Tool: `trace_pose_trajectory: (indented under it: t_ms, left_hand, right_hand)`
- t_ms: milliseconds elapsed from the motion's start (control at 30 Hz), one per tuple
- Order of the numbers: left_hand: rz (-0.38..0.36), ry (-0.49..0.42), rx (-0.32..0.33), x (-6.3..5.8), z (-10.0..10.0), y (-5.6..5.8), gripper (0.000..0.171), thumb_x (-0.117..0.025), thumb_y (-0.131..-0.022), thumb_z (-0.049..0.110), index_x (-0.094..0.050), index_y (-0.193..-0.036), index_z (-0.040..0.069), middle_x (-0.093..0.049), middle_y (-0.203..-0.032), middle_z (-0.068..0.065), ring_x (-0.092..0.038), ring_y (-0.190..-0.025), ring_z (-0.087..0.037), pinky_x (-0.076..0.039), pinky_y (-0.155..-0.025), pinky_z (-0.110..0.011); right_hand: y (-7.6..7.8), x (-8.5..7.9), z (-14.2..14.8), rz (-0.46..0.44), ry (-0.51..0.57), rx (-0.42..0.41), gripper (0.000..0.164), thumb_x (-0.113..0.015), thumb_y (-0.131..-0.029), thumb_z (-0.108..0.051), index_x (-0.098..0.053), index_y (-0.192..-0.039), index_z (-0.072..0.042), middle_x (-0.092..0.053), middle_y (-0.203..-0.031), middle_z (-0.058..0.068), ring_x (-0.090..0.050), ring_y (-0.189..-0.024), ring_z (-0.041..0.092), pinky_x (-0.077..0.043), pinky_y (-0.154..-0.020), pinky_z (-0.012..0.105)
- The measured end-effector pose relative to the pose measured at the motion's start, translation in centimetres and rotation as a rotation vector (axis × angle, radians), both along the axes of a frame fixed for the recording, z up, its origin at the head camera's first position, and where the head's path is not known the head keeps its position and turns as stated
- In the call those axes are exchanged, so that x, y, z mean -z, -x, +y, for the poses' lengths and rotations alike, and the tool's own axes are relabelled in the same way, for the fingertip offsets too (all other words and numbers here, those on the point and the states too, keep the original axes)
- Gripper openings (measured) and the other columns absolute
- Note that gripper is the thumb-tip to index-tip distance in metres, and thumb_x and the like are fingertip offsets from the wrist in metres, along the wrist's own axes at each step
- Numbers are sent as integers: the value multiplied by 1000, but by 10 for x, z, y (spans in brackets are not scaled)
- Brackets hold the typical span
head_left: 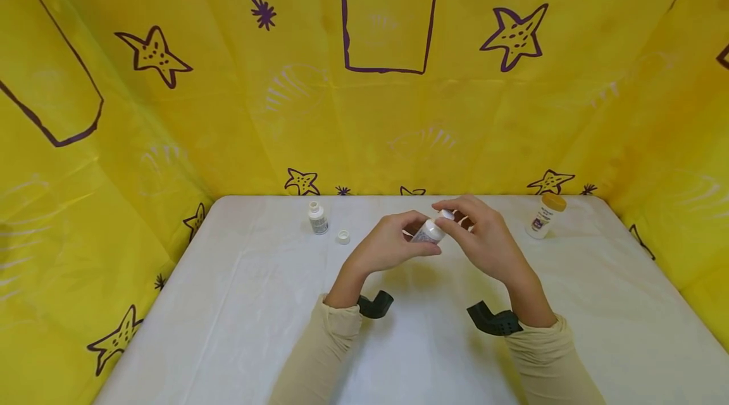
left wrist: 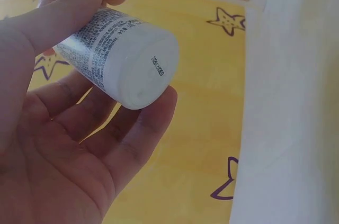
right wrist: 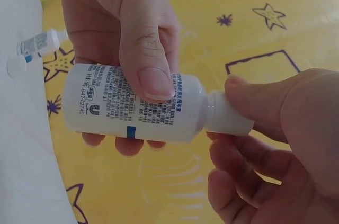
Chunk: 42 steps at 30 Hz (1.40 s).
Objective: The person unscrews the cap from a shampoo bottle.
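Observation:
My left hand [head_left: 387, 242] grips a small white plastic bottle [right wrist: 98, 102] with printed text and a blue mark, raised over the table and tilted. In the left wrist view, its flat base with a stamped code faces the camera. My right hand [head_left: 485, 239] pinches the bottle's white cap [right wrist: 230, 115] between thumb and fingers. The cap sits at the bottle's neck; whether it is threaded on or loose, I cannot tell. To the left, a similar white bottle [head_left: 318, 220] stands upright without a cap, and a white cap [head_left: 343, 237] lies beside it.
A translucent white bottle with an orange lid [head_left: 543, 218] stands at the table's back right. The white-covered table [head_left: 239, 316] meets yellow curtains [head_left: 228, 107] with starfish drawings behind and at both sides. Dark curved bands [head_left: 494, 321] sit at both wrists.

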State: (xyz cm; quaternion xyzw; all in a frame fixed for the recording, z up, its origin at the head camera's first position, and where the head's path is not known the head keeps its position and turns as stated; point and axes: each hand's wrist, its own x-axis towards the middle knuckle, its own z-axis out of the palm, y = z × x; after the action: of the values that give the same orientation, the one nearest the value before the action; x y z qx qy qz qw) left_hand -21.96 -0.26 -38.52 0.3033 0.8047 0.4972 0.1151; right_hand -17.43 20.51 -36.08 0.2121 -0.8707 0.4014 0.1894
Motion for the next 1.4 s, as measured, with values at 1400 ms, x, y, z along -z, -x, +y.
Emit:
trace_pose_trajectory:
  t_ms: [1400]
  left_hand:
    - [8,-62,-226,-26,-65,10,47,-82,-87,29,-63,-128,19,-65,-122,0,-68,-106,-23,-59,-85,-37]
  right_hand:
    - [-1,4,-24,-237,189,-30,30,-72,-93,-5,-61,-122,-3,-68,-118,15,-71,-93,21,-56,-79,15]
